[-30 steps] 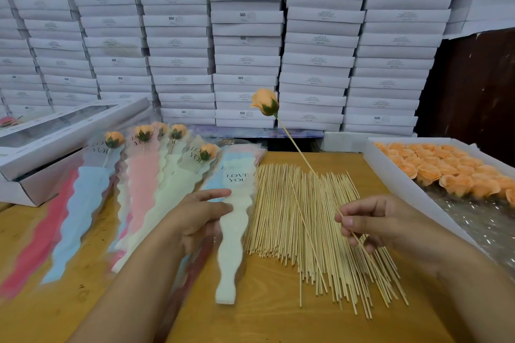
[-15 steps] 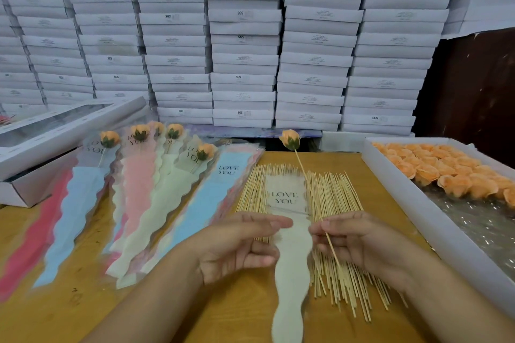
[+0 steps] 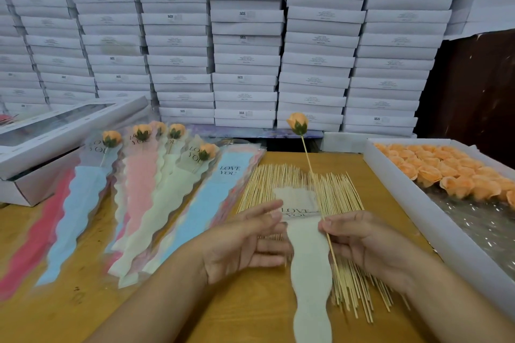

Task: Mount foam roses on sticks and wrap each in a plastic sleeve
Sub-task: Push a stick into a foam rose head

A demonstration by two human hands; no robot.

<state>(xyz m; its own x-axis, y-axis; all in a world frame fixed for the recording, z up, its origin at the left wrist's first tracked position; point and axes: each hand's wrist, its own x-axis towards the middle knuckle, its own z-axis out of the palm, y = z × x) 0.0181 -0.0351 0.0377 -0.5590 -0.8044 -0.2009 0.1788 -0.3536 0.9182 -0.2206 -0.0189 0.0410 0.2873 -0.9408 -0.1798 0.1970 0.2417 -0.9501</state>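
- Right hand [image 3: 367, 248] pinches a thin wooden stick [image 3: 316, 195] between thumb and fingertips; the stick leans up and away, with an orange foam rose [image 3: 297, 123] on its far tip
- Left hand [image 3: 250, 242] has its fingers curled lightly at the edge of a plastic sleeve [image 3: 308, 256]; the sleeve is pale cream with a clear top printed "LOVE YOU", and it lies lengthwise between the two hands
- under the sleeve, a spread of bare sticks [image 3: 281, 181] covers the wooden worktop [image 3: 390, 189]
- at the left, finished wrapped roses [image 3: 145, 164] lie fanned out in blue, pink and cream sleeves; a stack of unused sleeves [image 3: 220, 192] sits just beside the bare sticks
- at the right, a white tray [image 3: 401, 198] holds rows of loose orange rose heads [image 3: 434, 167]
- stacked white boxes [image 3: 245, 44] fill the background; an open window-lid box [image 3: 53, 145] sits far left
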